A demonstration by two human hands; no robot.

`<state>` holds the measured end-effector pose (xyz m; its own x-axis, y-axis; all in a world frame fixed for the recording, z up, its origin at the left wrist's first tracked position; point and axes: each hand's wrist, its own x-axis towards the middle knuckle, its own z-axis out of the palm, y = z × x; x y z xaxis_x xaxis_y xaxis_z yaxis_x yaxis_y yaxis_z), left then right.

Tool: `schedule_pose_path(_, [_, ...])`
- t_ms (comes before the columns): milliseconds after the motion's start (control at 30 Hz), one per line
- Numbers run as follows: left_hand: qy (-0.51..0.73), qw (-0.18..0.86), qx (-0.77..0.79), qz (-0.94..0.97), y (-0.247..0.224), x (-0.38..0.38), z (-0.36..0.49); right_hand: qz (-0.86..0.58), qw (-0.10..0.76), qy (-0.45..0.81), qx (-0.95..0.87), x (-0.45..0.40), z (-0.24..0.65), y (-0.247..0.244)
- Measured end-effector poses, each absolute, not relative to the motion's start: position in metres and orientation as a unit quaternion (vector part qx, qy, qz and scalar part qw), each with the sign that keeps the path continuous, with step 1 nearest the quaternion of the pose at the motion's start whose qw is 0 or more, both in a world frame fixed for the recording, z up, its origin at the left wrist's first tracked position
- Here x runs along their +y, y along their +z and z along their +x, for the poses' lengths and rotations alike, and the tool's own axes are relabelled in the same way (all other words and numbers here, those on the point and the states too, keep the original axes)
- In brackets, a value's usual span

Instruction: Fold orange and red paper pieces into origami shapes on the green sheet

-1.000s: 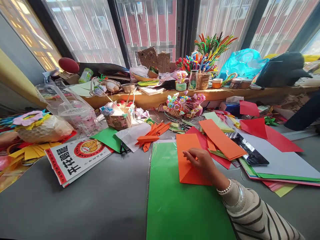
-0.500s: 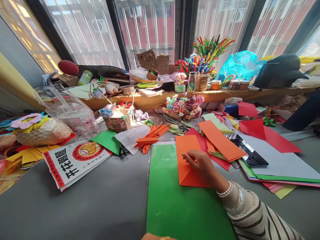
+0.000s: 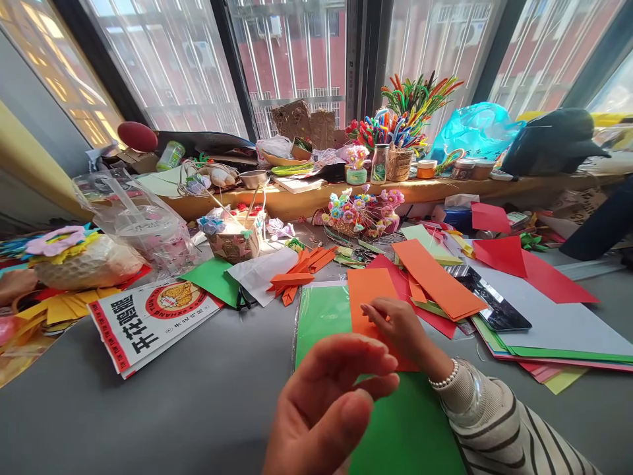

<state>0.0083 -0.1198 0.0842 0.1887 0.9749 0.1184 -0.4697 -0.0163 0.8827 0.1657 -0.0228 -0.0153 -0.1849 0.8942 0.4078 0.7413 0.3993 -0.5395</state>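
My left hand point(image 3: 329, 402) is raised close to the camera above the green sheet point(image 3: 395, 429). Its fingers curve over the thumb with a gap between, and nothing is in it. My right hand point(image 3: 400, 326) rests on the folded orange paper point(image 3: 370, 284), which lies on the green sheet. The fingers of that hand are curled in, with nothing visible in them. Another orange strip point(image 3: 438, 277) lies just beyond the right hand, over red paper. Part of the orange paper is hidden behind both hands.
A phone point(image 3: 494, 303) lies on stacked paper at right. Folded orange pieces point(image 3: 299, 270), a printed bag point(image 3: 148, 323) and a flower basket point(image 3: 235, 241) stand or lie behind and left. Another person's hand point(image 3: 17, 287) shows at the left edge. Craft supplies line the window ledge point(image 3: 321, 198).
My left hand has risen from the bottom edge into view over the green sheet. My right hand and the orange paper have hardly moved.
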Motion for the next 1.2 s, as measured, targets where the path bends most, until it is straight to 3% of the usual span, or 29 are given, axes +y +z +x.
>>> schedule_pose_path(167, [0.514, 0.504, 0.379, 0.582, 0.071, -0.083, -0.002, -0.545, 0.399, 0.128, -0.726, -0.021, 0.174, -0.010])
schedule_pose_path(267, [0.389, 0.385, 0.403, 0.733, 0.056, -0.064, -0.005, -0.569, 0.432, 0.125, -0.688, -0.019, 0.178, -0.010])
schedule_pose_path(400, [0.205, 0.221, 0.322, 0.897, 0.024, -0.051, 0.000, -0.584, 0.460, 0.119, -0.658, -0.018, 0.181, -0.010])
schedule_pose_path(533, [0.127, 0.107, 0.266, 0.949, 0.001, -0.044, 0.004, -0.586, 0.481, 0.132, -0.639, -0.017, 0.182, -0.010])
schedule_pose_path(767, [0.157, 0.128, 0.259, 0.944, 0.005, -0.044, -0.016, -0.551, 0.510, 0.248, -0.612, -0.015, 0.182, -0.009])
schedule_pose_path(1000, [0.395, 0.233, 0.433, 0.776, 0.057, -0.039, -0.031, -0.352, 0.442, 0.477, -0.673, -0.025, 0.186, 0.001])
schedule_pose_path(1200, [0.501, 0.379, 0.453, 0.632, 0.079, -0.026, -0.029, -0.364, 0.388, 0.555, -0.640, -0.030, 0.185, 0.003])
